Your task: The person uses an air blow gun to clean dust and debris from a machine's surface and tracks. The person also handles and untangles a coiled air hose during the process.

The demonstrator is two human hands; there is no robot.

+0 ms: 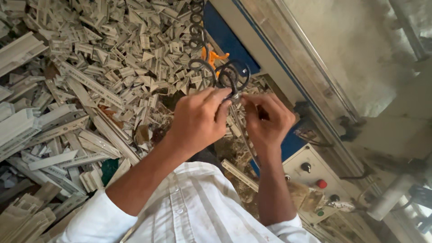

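Dark coiled hose (220,76) pinched by both hands

- Soft daylight, quite even; the top right corner is washed out and hazy.
- My hands throw only a weak shadow on the dark gap below them.
- The picture is a little soft, and the edges are blurred and stretched.
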